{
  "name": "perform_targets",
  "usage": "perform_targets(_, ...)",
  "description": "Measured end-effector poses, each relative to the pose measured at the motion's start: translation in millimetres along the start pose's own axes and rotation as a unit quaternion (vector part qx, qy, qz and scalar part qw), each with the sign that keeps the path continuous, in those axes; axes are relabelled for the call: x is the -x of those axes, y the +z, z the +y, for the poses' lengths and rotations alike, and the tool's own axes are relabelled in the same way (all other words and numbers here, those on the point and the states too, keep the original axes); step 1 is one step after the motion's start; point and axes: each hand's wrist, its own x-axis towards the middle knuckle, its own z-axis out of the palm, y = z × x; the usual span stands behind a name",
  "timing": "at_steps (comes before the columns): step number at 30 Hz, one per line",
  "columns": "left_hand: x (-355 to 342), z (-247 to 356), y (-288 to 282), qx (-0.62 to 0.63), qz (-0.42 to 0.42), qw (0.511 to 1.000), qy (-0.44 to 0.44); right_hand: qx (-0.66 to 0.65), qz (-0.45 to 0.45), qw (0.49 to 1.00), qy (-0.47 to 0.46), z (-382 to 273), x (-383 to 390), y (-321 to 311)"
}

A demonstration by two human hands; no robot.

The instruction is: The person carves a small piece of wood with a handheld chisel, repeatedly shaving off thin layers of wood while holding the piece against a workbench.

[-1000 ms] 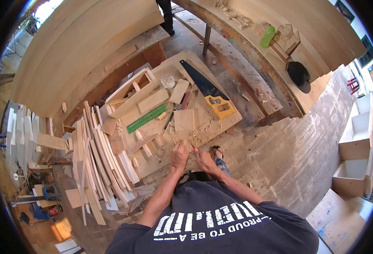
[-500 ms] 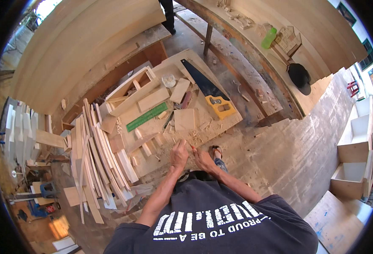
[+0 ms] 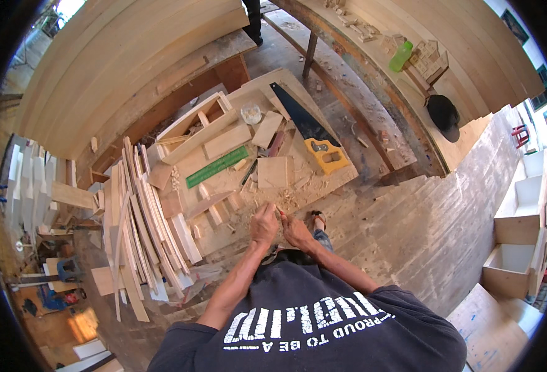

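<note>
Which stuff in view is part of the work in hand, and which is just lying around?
Likely in use:
small red item in the right hand
left hand, contents unclear

Apparently lying about:
saw
green ruler
clear container
green bottle
black cap

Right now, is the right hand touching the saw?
Apart. The head view shows a gap of board between the right hand and the saw.
</note>
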Motion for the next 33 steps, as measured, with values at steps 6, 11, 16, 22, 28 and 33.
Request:
perform_targets(6, 1, -5, 0, 0.006, 0.023, 1.0, 0.005, 0.011, 0.001, 0.999, 0.041, 2, 7, 1)
perform_targets(11, 2, -4, 1, 0.005, 0.026, 1.0, -0.006, -0.001, 0.018, 1.0, 0.007, 13, 4, 10)
perform_targets(16, -1, -2, -2, 0.019, 0.024, 0.999, -0.014, 0.031, -0.016, 0.999, 0.026, 16, 1, 10)
perform_targets(22, -8, -12, -10, 0.027, -0.019, 0.999, 0.002, -0.002, -0.011, 0.999, 0.045, 23, -1, 0)
perform_targets(28, 1, -9, -10, -0.034, 0.028, 0.997, 0.07, -0.08, -0.021, 0.992, 0.098, 7, 16, -15)
perform_targets(33, 3, -13, -9, 0.008, 0.003, 1.0, 0.015, -0.088, 0.005, 0.993, 0.075, 5, 17, -8)
